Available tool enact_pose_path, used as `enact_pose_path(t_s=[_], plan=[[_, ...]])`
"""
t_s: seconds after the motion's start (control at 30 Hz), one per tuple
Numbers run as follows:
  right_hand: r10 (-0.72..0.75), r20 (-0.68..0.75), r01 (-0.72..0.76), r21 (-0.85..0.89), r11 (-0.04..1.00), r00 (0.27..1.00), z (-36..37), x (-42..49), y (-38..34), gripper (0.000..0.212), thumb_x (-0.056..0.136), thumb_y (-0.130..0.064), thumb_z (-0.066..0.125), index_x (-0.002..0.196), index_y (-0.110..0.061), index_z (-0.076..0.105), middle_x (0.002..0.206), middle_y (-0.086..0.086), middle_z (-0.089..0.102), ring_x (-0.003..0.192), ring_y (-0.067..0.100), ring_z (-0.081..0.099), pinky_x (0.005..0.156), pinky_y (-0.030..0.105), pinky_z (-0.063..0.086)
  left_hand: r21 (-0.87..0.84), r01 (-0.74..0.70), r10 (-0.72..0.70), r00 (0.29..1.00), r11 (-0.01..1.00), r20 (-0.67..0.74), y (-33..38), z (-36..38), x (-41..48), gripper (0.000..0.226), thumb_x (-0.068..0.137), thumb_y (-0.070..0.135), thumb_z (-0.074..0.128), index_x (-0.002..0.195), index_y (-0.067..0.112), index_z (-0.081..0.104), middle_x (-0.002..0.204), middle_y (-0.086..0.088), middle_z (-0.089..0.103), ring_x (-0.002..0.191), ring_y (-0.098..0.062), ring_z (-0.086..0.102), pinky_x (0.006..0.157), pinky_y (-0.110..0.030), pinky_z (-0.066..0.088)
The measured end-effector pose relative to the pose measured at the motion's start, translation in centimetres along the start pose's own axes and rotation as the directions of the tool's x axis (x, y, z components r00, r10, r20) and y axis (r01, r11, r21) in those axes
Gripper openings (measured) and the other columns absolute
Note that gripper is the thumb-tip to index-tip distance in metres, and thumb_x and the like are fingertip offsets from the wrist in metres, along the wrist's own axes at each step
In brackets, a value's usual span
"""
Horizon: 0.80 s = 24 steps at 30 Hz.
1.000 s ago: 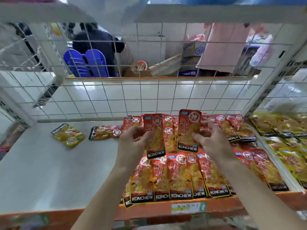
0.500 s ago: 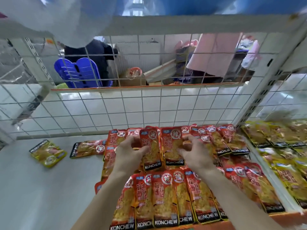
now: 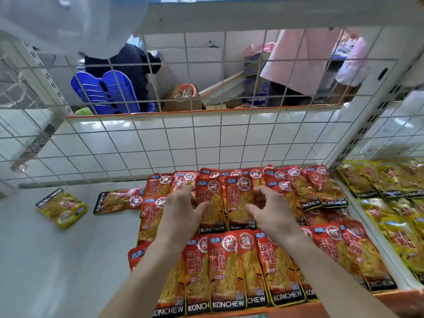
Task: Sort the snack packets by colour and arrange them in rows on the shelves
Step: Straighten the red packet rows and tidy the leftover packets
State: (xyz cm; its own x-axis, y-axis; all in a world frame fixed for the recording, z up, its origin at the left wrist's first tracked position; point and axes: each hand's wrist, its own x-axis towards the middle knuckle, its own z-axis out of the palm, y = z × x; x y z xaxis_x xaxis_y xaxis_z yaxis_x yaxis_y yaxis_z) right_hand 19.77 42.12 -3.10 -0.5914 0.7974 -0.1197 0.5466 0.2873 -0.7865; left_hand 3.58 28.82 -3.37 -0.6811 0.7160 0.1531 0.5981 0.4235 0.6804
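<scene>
Red KONCHEW snack packets lie in overlapping rows on the white shelf [image 3: 57,260]. My left hand [image 3: 183,210] holds one red packet [image 3: 212,203] by its left edge, thumb on its face. My right hand [image 3: 268,212] holds a second red packet [image 3: 238,198] by its right edge. Both packets lie low over the middle row, side by side. A front row of red packets [image 3: 227,271] sits beneath my forearms. One red packet [image 3: 117,199] lies sideways to the left, and a lone yellow packet [image 3: 62,207] lies further left.
Yellow packets [image 3: 394,203] fill the neighbouring shelf on the right, past a white divider [image 3: 367,228]. A white wire grid [image 3: 206,134] backs the shelf. Behind it are blue plastic stools [image 3: 105,92], cardboard boxes and two people. The shelf's left half is bare white surface.
Both hands have lowered the two red packets from upright in the air down and back onto the middle row. The camera has tilted closer to the shelf.
</scene>
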Motion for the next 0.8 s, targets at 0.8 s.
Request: enact_pose_path(t_s=[0.8], plan=[[-0.222, 0.088, 0.235, -0.517, 0.823, 0.971, 0.5, -0.6, 0.5, 0.053, 0.092, -0.038, 0.062, 0.141, -0.043, 0.046, 0.156, -0.018, 0.029, 0.142, 0.016, 0.019, 0.108, 0.041, 0.023, 0.326, -0.249, 0.191, 0.961, 0.912, 0.200, -0.5, 0.6, -1.8, 0.042, 0.094, 0.042, 0.064, 0.135, 0.033, 0.059, 0.156, 0.009, 0.038, 0.145, -0.016, 0.032, 0.117, -0.041, 0.025]])
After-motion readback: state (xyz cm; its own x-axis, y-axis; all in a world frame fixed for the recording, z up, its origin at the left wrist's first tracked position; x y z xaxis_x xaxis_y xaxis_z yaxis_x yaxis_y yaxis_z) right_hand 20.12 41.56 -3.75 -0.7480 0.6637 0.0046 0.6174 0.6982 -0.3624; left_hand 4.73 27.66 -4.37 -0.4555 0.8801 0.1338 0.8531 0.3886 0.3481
